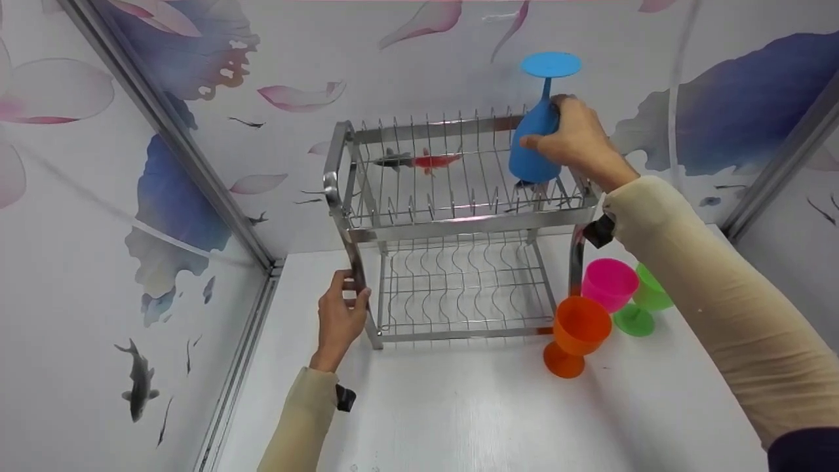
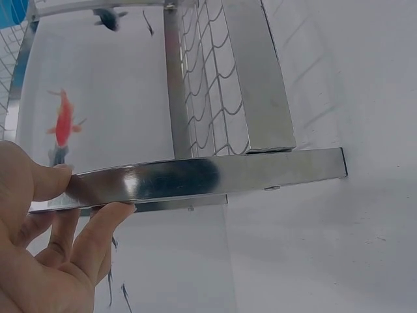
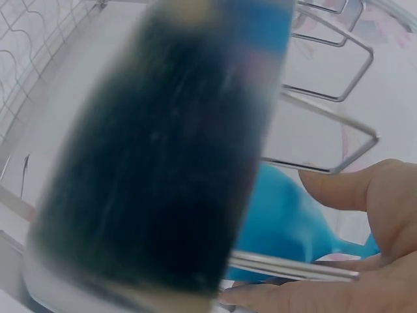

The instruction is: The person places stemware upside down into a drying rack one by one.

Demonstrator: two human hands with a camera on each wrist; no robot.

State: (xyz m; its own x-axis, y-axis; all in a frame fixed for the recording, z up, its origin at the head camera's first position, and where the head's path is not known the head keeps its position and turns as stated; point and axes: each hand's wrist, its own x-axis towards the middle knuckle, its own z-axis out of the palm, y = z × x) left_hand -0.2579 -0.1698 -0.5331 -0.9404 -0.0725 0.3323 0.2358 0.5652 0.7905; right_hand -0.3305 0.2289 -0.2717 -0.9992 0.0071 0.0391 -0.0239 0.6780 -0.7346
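Note:
My right hand [image 1: 577,134] grips a blue plastic goblet [image 1: 539,147], turned upside down with its foot up, at the right end of the rack's upper tier. In the right wrist view the goblet's bowl [image 3: 280,222] lies among the wire dividers, thumb on one side and fingers on the other. A metal post hides part of it there. My left hand [image 1: 342,318] pinches the left upright of the two-tier metal dish rack [image 1: 472,226]. The left wrist view shows thumb and fingers [image 2: 104,228] on either side of that flat metal bar [image 2: 169,182].
To the right of the rack stand upright goblets: an orange one [image 1: 582,328] in front, a pink one [image 1: 609,285] behind it and a green one [image 1: 645,301] partly behind my right sleeve. The white table [image 1: 459,406] meets patterned wall panels at the back and sides.

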